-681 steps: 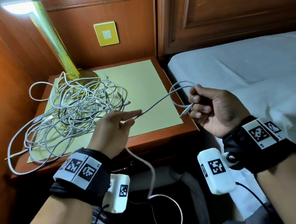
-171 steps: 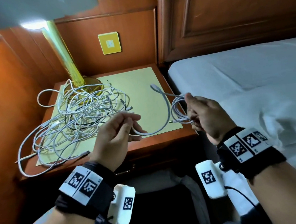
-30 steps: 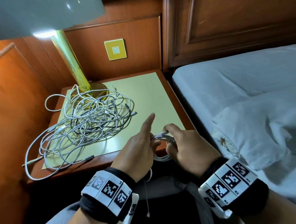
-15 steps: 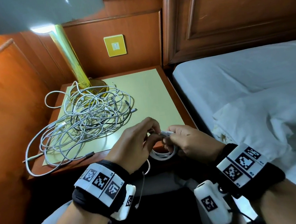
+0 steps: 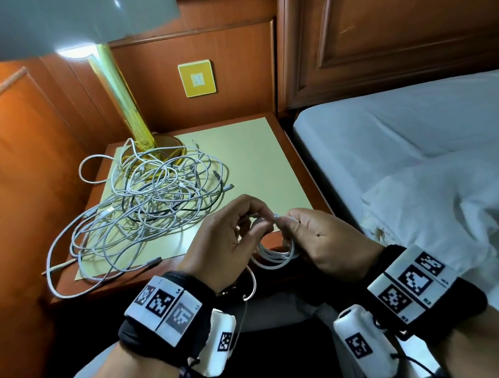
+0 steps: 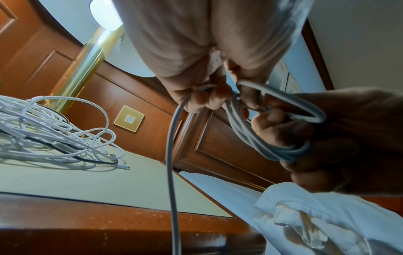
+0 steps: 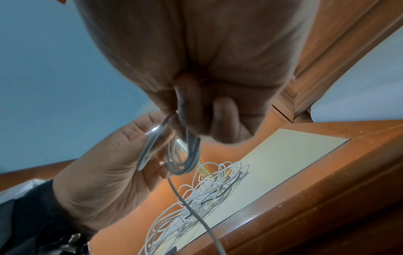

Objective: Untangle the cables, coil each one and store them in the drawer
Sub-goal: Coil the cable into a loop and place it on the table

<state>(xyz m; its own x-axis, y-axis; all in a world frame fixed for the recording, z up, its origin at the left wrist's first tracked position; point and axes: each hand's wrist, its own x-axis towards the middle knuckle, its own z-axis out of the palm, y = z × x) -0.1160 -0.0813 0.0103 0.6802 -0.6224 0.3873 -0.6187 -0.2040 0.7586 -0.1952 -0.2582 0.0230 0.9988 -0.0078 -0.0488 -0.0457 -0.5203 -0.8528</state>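
Both hands worked one white cable just in front of the nightstand (image 5: 298, 166) edge. Right hand (image 5: 323, 239) had its fingers curled through the coil (image 5: 274, 255), holding the loops bunched. Left hand (image 5: 229, 245) pinched the free tail (image 6: 172, 155) between thumb and fingertips, close against the coil; the rest of the tail hung loose below, its end out of view. Remaining tangle (image 5: 152, 204) lay on the nightstand beside the lamp (image 5: 124, 109), well apart from the hands. No drawer front could be made out in any view.

Risks, as judged:
- Loops were held by finger curl alone. Easing the right hand before the tail is wrapped or tucked would likely let the coil spring open.
- Hanging tail could snag below the nightstand edge and drag the loops out.
- Opening the drawer needs a free hand; a one-handed hold on an unsecured coil may slip.
- Pulling hard at the tangle later could jolt the lamp, since cables lay around its base.
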